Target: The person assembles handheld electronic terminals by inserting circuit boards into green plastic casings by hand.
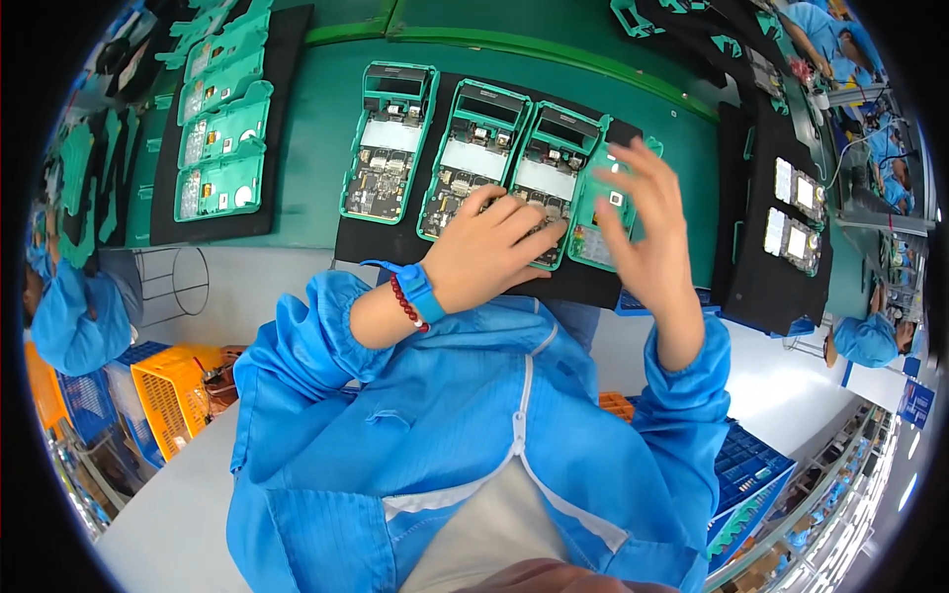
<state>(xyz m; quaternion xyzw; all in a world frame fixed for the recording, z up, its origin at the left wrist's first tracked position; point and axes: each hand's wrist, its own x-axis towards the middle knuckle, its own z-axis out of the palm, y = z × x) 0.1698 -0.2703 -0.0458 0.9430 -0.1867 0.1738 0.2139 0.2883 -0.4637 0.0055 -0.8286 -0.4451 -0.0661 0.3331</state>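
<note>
Green plastic device housings with circuit boards stand in a row on a black mat (381, 242). My left hand (484, 242) wears a blue wrist strap (419, 288) and a red bead bracelet. It lies over the lower ends of the middle housing (473, 156) and the housing to its right (546, 180), fingers spread on the boards, gripping nothing visible. My right hand (647, 232) is raised over the rightmost housing (590, 244), fingers apart and slightly blurred, holding nothing visible. The leftmost housing (377, 148) is untouched by either hand. My left fingers hide parts of the boards.
Several green housing shells (219, 188) line a black mat at the left. Another black mat on the right carries circuit boards (791, 242). A green rail (554, 49) crosses the far side of the bench. Yellow crates (173, 395) and other people stand around.
</note>
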